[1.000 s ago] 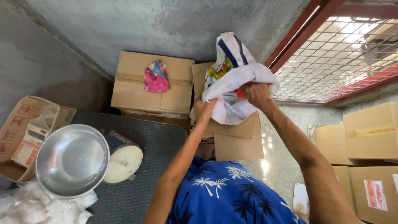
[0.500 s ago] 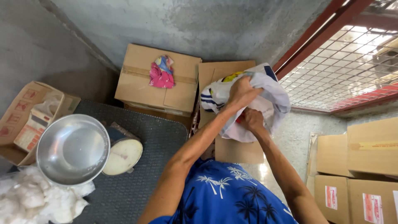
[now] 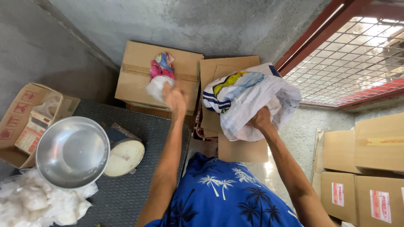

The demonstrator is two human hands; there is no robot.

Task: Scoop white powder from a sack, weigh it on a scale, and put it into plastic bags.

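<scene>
Over the cardboard box (image 3: 139, 77), left hand (image 3: 174, 97) clutches a blurry white bundle (image 3: 158, 87); right hand (image 3: 260, 120) grips the sack (image 3: 252, 98), wall close behind.

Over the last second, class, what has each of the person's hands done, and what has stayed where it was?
The left hand let go of the white sack and moved left, now holding a small white bundle over the cardboard box. The right hand kept its grip on the sack, which dropped lower. The metal bowl, the scale and the boxes stayed put.

Right hand (image 3: 261, 120) gripping sack (image 3: 252, 98), left hand (image 3: 174, 97) blurred
</scene>
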